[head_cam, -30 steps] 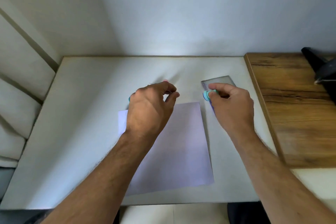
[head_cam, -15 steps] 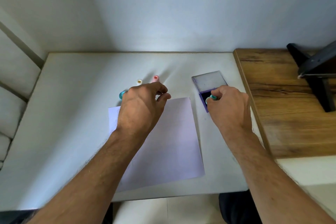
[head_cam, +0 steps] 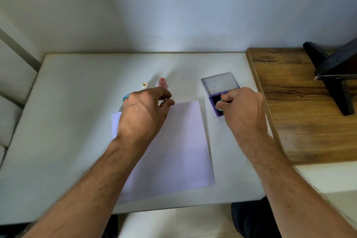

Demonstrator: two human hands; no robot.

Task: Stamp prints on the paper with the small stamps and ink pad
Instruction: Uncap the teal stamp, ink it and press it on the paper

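Observation:
A pale lilac sheet of paper lies on the white table. Right of it sits a purple ink pad, its clear lid swung open behind it. My right hand pinches a small teal stamp and holds it down on the dark pad. My left hand hovers over the paper's top left corner, fingers loosely curled, nothing in them. Behind it stand a pink stamp and a cream stamp; a blue stamp peeks out at its left.
A wooden surface adjoins the table on the right, with a black stand on it. A wall rises right behind the table. Cushioned upholstery borders the left side. The table's front edge is close to my body.
My right hand brought the teal stamp from the pad's near edge down onto the ink. The view shifted, which uncovered the pink and cream stamps. My left hand hardly moved.

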